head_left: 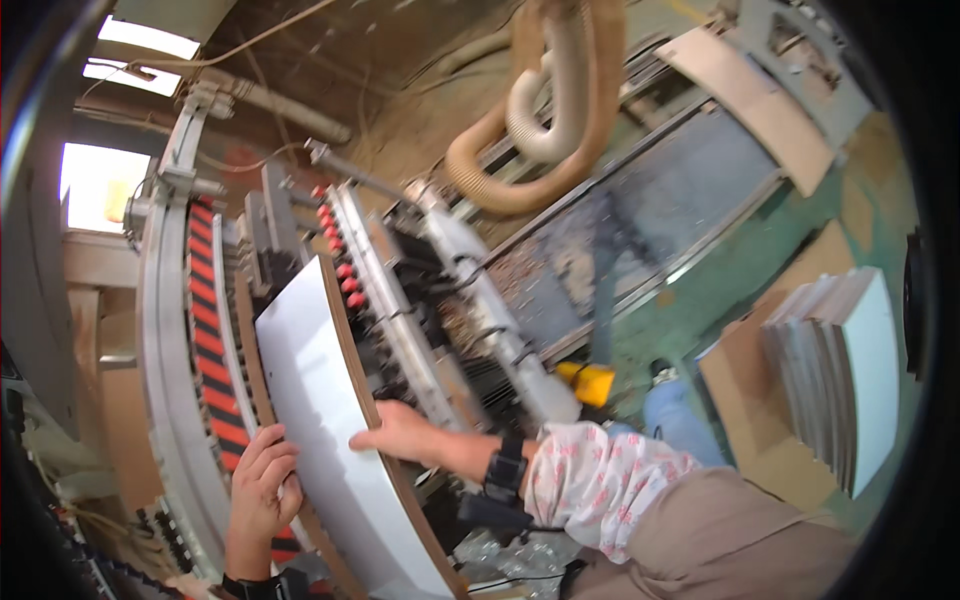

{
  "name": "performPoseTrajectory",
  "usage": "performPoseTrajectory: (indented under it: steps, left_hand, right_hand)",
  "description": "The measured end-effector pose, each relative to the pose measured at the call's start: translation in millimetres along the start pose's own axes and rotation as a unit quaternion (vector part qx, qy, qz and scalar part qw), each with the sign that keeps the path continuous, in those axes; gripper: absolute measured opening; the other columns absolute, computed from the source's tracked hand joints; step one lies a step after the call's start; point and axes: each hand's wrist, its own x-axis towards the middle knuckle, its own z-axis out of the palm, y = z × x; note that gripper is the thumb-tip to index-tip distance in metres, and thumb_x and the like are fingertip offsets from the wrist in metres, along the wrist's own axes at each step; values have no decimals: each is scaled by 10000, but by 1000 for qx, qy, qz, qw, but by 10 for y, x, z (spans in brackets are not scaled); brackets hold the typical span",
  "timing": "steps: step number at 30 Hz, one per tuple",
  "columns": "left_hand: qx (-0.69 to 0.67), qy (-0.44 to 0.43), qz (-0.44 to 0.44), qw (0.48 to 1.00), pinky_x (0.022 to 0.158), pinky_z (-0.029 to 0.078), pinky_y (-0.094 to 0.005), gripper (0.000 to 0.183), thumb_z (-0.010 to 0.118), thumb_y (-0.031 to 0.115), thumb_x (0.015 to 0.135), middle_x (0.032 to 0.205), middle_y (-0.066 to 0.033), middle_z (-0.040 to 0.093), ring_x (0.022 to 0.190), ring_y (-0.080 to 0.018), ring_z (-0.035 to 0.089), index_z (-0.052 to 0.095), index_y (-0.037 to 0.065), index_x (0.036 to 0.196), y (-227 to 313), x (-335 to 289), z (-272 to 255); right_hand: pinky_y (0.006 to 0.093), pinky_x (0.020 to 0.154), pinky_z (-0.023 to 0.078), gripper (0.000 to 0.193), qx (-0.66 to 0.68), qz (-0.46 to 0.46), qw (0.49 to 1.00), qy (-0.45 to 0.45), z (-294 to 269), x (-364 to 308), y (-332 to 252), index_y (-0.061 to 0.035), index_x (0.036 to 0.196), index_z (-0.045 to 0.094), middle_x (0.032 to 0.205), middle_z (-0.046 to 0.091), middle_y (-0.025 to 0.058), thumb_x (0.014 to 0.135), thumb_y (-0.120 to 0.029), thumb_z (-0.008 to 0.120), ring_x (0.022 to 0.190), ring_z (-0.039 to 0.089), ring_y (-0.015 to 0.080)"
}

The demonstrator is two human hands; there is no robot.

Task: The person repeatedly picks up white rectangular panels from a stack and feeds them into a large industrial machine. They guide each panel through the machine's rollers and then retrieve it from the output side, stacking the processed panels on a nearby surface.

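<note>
Long machine bed with red-and-black striped conveyor track, running from eleven o'clock toward six. White panel with brown edge lying on it at centre-left. Green floor at three o'clock, bearing stacked white boards on cardboard.

Single view: head-worn fisheye camera, left of a pair, tilted steeply so the scene lies slanted. Looks down and forward, close over both hands. Left hand and right hand grip a white panel near the lower edge. Machine just beyond the hands; stacked panels far right. Edges bend toward the dark rim.
</note>
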Motion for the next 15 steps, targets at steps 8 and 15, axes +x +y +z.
performPoseTrajectory:
  steps: [8,15]
  left_hand:
    - [-15,30,146,989,832,431,-426,199,544,46,637,891,-188,538,999,-373,497,511,-8,825,91,103,505]
    - [32,-88,81,992,736,419,-444,181,553,177,782,852,-199,562,833,-375,514,584,28,880,91,173,711]
  right_hand:
    - [303,856,420,524,204,-34,962,176,-886,-1970,225,9,1215,428,1109,531,80,771,-166,642,986,520,160]
    - [310,858,435,455,265,-211,841,422,-1163,-3718,162,29,1174,453,1103,544,111,774,-106,623,984,538,189]
